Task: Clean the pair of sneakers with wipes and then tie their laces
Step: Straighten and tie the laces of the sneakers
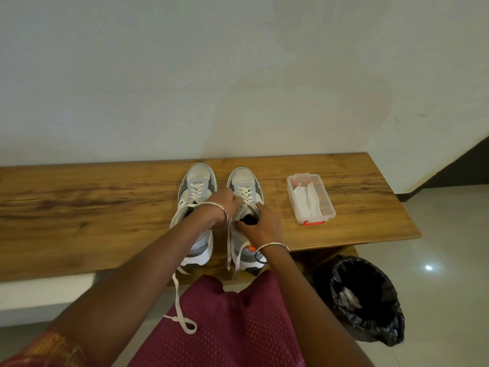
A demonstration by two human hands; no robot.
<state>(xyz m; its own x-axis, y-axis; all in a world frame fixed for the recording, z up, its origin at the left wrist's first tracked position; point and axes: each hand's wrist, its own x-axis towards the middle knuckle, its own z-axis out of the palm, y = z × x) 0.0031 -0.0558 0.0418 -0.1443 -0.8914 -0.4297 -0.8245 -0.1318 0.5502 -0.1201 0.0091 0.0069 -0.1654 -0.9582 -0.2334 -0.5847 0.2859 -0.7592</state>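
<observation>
Both my hands sit at the throat of the right sneaker [244,207], mid-desk [79,207], toes pointing far, long axis near-to-far. Left hand [229,205] looks pinched on the lace at the upper eyelets; right hand [260,225] grips the collar edge. Loose lace ends [229,250] trail toward me, nearest the left hand. Left sneaker [197,207] sits just beside, untied.

two sneakers [197,197], one box of wipes [311,198], one lined bin [367,300], two bangles [272,246]
</observation>
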